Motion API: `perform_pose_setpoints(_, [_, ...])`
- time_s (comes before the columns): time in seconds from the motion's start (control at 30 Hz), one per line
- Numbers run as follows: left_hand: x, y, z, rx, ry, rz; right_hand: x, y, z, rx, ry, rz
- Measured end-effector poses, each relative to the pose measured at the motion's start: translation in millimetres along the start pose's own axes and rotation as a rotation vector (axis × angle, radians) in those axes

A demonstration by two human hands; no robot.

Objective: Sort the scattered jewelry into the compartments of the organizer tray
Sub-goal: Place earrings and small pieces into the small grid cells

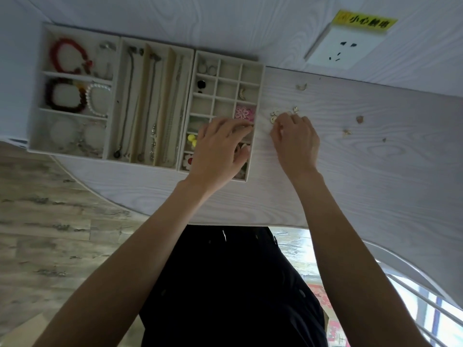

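Small gold jewelry pieces (275,115) lie scattered on the counter (350,171) right of centre, just beside the organizer tray (226,71). The right hand (295,141) rests over them, fingers curled; what they hold cannot be told. The left hand (218,149) reaches into the tray's small compartments, fingers extended.

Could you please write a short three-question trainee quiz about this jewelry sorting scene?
1. True or false: the pink flower piece lies in the gridded tray.
2. Which hand is over the gridded tray: A left hand, B right hand?
3. Fill in: the red bead bracelet lies in the ___ compartment of the bracelet tray.

Key: 1 true; 2 A; 3 far.
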State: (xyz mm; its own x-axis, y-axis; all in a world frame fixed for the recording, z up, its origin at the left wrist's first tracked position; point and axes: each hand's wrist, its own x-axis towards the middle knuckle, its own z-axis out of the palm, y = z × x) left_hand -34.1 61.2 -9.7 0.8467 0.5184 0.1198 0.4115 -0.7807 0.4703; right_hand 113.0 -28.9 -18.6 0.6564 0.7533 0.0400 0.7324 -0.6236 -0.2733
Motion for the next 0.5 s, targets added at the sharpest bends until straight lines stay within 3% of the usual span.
perform_pose_setpoints(0.07, [-2, -9, -10, -0.047, 0.003, -0.038, -3, 1, -3, 0.142, -0.108, 0.093])
perform_pose_setpoints(0.2, [-4, -34, -27, -0.084, 0.096, -0.113, -2, -12, -24, 0.892, -0.156, 0.427])
perform_pose_setpoints(0.27, [-4, -49, -33, -0.093, 0.134, -0.158, 2, -23, -35, 1.07, -0.181, 0.463])
perform_pose_setpoints(0.4, [3, -71, -38, -0.105, 0.184, -0.215, 22, -40, -38, 1.069, -0.161, 0.404])
perform_pose_setpoints(0.5, [11, -81, -37, -0.082, 0.177, -0.228, 44, -52, -25, 0.811, -0.167, 0.22])
